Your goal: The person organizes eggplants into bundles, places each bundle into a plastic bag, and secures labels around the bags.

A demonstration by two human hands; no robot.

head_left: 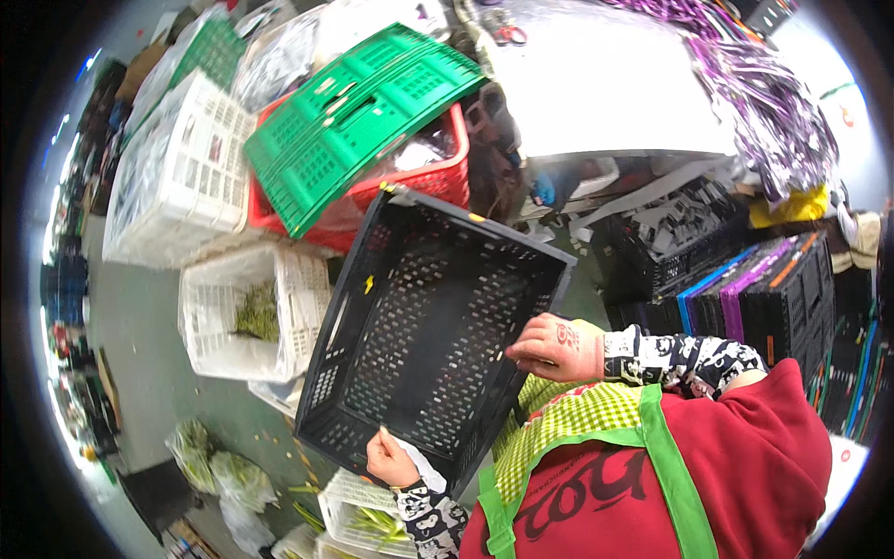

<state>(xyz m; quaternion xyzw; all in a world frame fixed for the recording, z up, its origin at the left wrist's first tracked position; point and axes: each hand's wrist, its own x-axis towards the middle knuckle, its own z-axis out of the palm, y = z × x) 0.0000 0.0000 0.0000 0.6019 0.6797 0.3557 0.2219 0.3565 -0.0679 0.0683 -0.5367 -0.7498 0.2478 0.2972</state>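
Note:
A black plastic crate with a perforated bottom is tilted in front of my body, its open side toward me. My left hand is closed over its lower rim, the thumb lying on the inside. On the right-hand rim, my right hand has its fingers curled over the edge. Something white shows beside my left wrist, too little of it to name. The crate's far corner reaches up to a red basket that has a folded green crate lying across it.
Left of the crate stands a white lined basket with greens inside; bagged vegetables lie on the floor. A white-topped table is ahead, with purple straps. Folded black crates are stacked at the right.

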